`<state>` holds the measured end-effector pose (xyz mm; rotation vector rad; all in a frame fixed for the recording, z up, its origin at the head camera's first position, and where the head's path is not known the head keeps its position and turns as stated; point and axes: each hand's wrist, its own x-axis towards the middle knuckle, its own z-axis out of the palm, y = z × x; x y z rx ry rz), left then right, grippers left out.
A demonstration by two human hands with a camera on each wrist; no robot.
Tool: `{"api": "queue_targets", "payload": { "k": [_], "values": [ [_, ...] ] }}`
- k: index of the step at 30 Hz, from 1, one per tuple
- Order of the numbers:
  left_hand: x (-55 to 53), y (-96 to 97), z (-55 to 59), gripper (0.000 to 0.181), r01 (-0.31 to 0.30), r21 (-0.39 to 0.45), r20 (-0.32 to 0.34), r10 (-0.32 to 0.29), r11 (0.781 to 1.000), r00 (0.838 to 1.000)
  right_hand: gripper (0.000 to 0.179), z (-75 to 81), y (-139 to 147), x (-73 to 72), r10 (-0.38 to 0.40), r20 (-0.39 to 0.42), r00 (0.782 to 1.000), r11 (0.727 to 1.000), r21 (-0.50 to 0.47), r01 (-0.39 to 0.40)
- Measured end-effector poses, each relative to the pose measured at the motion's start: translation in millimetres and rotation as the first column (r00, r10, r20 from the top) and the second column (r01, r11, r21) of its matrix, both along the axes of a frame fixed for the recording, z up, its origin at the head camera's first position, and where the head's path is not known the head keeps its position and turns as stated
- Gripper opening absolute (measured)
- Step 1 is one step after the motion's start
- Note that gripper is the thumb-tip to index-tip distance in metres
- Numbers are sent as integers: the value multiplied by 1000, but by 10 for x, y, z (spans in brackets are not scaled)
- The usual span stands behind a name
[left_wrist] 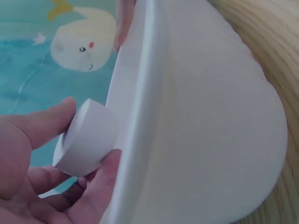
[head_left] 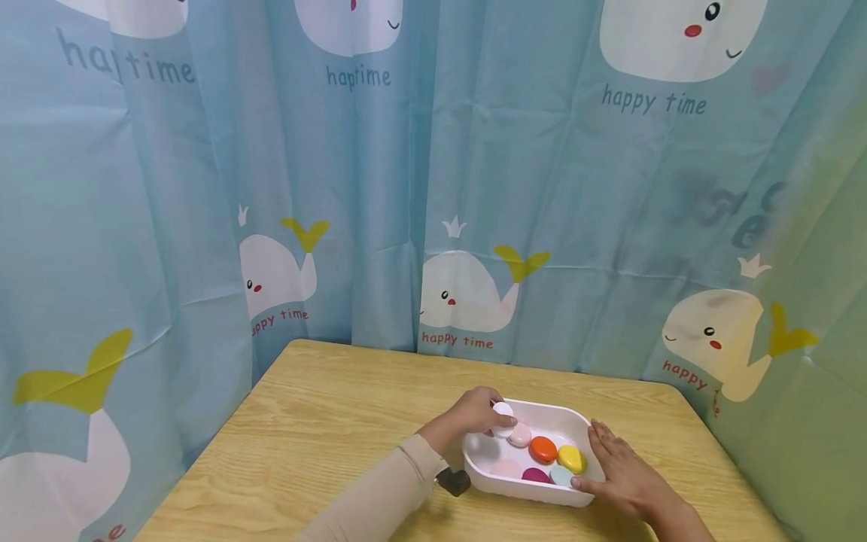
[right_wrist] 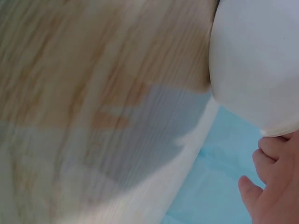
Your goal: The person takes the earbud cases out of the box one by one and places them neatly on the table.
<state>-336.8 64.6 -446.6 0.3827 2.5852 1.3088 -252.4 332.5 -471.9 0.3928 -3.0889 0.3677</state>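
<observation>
Pinched a white disc (head_left: 501, 416) between the thumb and fingers of the left hand (head_left: 474, 412), just inside the rim at ten o'clock of a white tray (head_left: 558, 420), with twelve at the far side. Held this disc tilted in the left wrist view, with the thumb at one face and fingers round the lower side. Could not tell touching from apart between white disc and pale pink disc (head_left: 520, 435), just beside at eleven o'clock.

Rested the right hand (head_left: 622, 470) against the tray at three o'clock, with fingers nearly straight and close together and the thumb spread wide, toward the rim at four.

Saw inside the tray an orange disc (head_left: 543, 449) near the dial's centre, a yellow disc (head_left: 572, 458) at three, a pale blue disc (head_left: 561, 476) at five, a magenta disc (head_left: 536, 476) at six and a faint pink disc (head_left: 506, 468) at eight.

Found the tray toward three o'clock on a wooden table (head_left: 325, 421), before a blue whale-print curtain (head_left: 379, 173) at twelve. Noticed a black device (head_left: 454, 482) by the beige sleeve (head_left: 382, 489), outside the tray at eight.
</observation>
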Motion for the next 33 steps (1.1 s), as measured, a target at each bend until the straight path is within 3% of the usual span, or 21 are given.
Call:
{"api": "queue_targets", "payload": {
  "k": [11,17,25,33],
  "values": [
    [-28,-117,-16,35,-17,62,11,16,998,1000,87,-47,83,52,61,-134,989,995,85,-50],
    [-69,-265,-36,34,-39,133,16,38,990,999,88,-63,64,32,63,-119,991,995,80,-54],
    [-110,-456,-54,35,-23,179,19,20,984,1000,89,-30,33,16,46,-108,993,996,75,-38],
    [-129,-616,-81,41,-29,215,-16,33,976,999,91,-49,24,-7,25,-62,998,996,82,-20]
  ]
}}
